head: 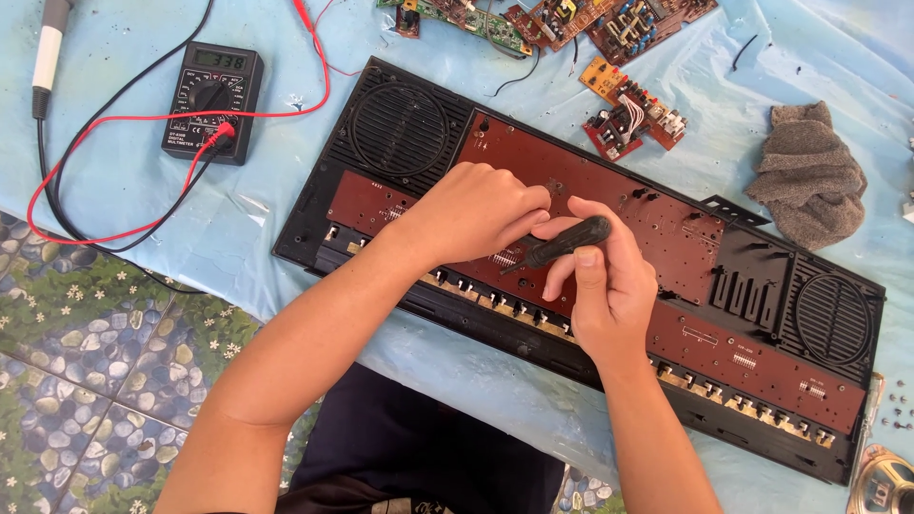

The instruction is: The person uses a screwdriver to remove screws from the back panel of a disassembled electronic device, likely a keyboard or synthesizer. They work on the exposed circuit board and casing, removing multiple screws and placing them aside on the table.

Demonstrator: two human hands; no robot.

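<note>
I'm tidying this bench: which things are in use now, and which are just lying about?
In use: screwdriver in right hand; left hand on the keyboard case.

Lying about: multimeter, loose circuit boards, grey cloth, small speaker.

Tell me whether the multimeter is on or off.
On. The multimeter at the upper left shows dark digits on its lit display, and its red and black leads are plugged in.
</note>
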